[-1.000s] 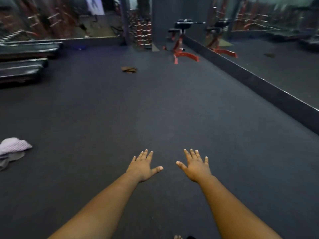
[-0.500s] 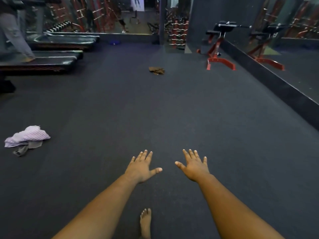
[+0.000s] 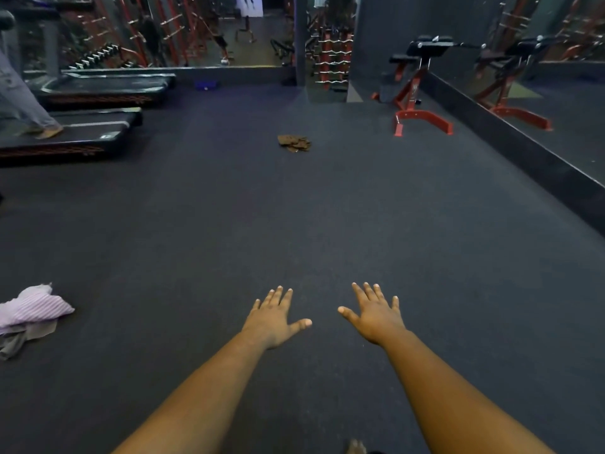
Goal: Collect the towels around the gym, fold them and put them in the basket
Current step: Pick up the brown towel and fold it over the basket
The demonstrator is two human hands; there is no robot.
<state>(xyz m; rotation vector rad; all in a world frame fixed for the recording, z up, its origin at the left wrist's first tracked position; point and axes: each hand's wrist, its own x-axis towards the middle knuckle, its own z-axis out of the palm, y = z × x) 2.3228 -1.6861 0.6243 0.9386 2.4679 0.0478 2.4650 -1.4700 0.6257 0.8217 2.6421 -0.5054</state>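
Collecting comes first: my left hand (image 3: pixel 273 321) and right hand (image 3: pixel 376 317) hover apart, flat, holding nothing. Beyond them lies the brown towel (image 3: pixel 294 143); the striped towel (image 3: pixel 31 308) lies left. Next, probably walk, grab.

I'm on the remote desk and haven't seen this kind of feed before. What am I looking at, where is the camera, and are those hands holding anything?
There is no machine: a person wears one wide-angle camera on the head, looking forward and down. The left hand and right hand reach out with straight, spread fingers and hold nothing. On the dark gym floor lie a striped lilac towel on a grey cloth at far left, and a brown towel farther ahead. Treadmills stand at left, a red bench by the mirror wall. No basket shows.
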